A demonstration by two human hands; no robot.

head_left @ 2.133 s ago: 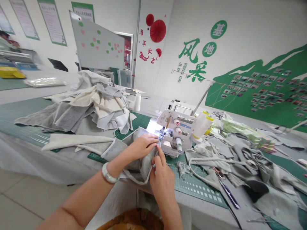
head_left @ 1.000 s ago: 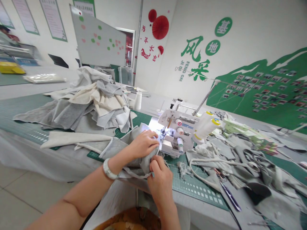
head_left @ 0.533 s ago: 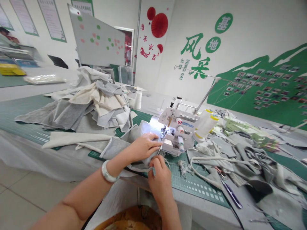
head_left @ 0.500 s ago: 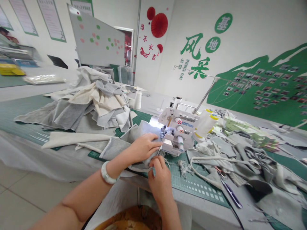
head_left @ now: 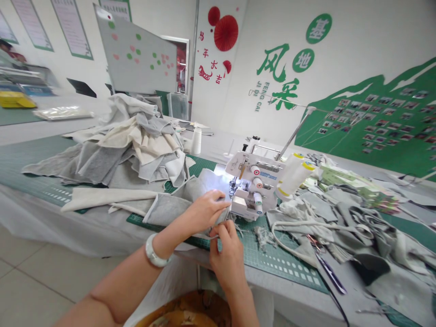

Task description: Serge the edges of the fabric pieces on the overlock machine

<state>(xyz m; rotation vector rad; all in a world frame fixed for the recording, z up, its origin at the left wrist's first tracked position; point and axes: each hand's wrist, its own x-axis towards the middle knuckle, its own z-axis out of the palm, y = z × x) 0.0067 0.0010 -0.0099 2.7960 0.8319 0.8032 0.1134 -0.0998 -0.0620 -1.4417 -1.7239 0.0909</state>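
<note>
A piece of grey fabric point(head_left: 207, 182) lies under the lit presser foot of a white overlock sewing machine point(head_left: 254, 181). My left hand point(head_left: 207, 210) rests flat on this fabric just left of the foot, fingers stretched toward the machine. Closer to the table's front edge, my right hand point(head_left: 225, 243) pinches the fabric's near edge between thumb and fingers. Part of the edge is hidden behind my hands. A pale bracelet point(head_left: 155, 250) circles my left wrist.
Left of the machine is a heaped pile of grey and cream fabric pieces point(head_left: 136, 141), with a white thread cone point(head_left: 196, 141) behind. Fabric scraps point(head_left: 327, 222), scissors point(head_left: 315, 243) and a dark purple tool point(head_left: 330, 272) lie right. A green cutting mat point(head_left: 259, 254) covers the tabletop.
The fabric's near edge has drawn in toward the machine, and less of it shows below my left wrist. Both hands keep nearly the same places; the view has shifted slightly.
</note>
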